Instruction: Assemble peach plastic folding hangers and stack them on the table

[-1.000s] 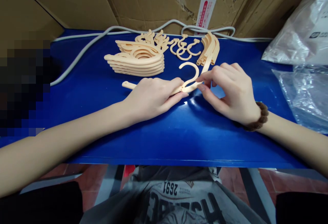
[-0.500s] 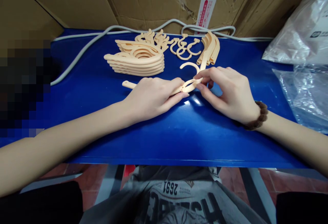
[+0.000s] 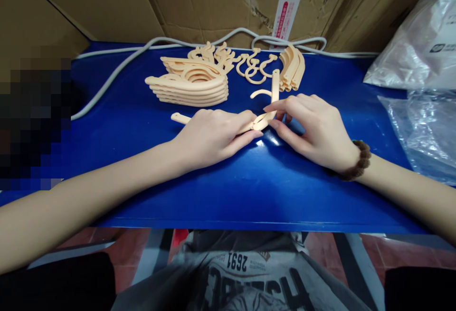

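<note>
A cream plastic folding clothes hanger [image 3: 275, 84] is held between my two hands, just above the blue table. My left hand [image 3: 212, 135] is closed round one arm of it, whose end sticks out past the knuckles on the left. With thumb and fingers, my right hand [image 3: 313, 123] pinches the other arm near the middle joint; that arm points up and away from me. The hanger's curved hook lies behind the joint, partly covered by the raised arm. My fingers hide part of the joint.
Behind my left hand stands a stack of cream hanger pieces [image 3: 188, 90]. Loose hooks [image 3: 254, 76] and several curved arm pieces [image 3: 292, 66] lie farther back. A white cable [image 3: 133, 54] runs along the cardboard [image 3: 213, 7]. Clear plastic bags [image 3: 409, 59] lie at right.
The hanger's right arm has swung to the left and stands more upright, now crossing in front of the hook. My right hand has shifted slightly left with it; my left hand has barely moved.
</note>
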`<state>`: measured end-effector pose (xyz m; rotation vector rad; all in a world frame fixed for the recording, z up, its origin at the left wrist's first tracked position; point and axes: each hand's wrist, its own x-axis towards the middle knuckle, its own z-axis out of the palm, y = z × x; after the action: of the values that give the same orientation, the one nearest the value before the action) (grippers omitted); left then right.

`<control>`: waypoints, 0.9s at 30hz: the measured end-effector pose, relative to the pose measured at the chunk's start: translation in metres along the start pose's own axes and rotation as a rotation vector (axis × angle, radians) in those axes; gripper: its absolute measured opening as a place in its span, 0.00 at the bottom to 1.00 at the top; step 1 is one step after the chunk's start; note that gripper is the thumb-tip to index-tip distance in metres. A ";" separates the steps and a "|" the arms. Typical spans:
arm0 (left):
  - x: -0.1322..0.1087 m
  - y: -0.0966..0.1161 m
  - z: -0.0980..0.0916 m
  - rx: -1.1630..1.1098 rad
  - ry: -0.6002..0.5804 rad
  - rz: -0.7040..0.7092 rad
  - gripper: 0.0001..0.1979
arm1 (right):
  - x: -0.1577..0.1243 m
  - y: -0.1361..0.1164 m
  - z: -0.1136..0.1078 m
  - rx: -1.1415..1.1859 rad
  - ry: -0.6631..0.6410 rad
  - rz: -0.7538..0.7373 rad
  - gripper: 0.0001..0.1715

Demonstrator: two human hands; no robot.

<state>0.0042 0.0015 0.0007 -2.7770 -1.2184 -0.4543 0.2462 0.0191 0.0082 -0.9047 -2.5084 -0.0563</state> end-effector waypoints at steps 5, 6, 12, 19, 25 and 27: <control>-0.003 0.002 0.004 0.125 0.114 0.166 0.18 | 0.000 0.001 0.000 0.035 -0.042 -0.034 0.19; -0.004 0.004 0.004 0.138 0.136 0.196 0.19 | 0.000 0.002 0.000 0.045 -0.044 -0.042 0.19; -0.006 0.014 0.004 0.204 0.209 0.351 0.15 | 0.000 0.001 0.001 0.025 -0.012 -0.004 0.18; -0.005 0.012 0.004 0.191 0.163 0.367 0.18 | 0.002 0.004 0.002 0.048 -0.014 0.136 0.04; -0.003 0.009 0.003 0.087 0.102 0.303 0.17 | 0.002 0.008 0.005 0.085 -0.018 0.150 0.06; -0.003 0.008 0.003 0.045 0.099 0.282 0.16 | 0.002 0.009 0.006 0.081 -0.024 0.146 0.07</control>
<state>0.0092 -0.0054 -0.0031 -2.7887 -0.7895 -0.5233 0.2477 0.0282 0.0030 -1.0570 -2.4399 0.1034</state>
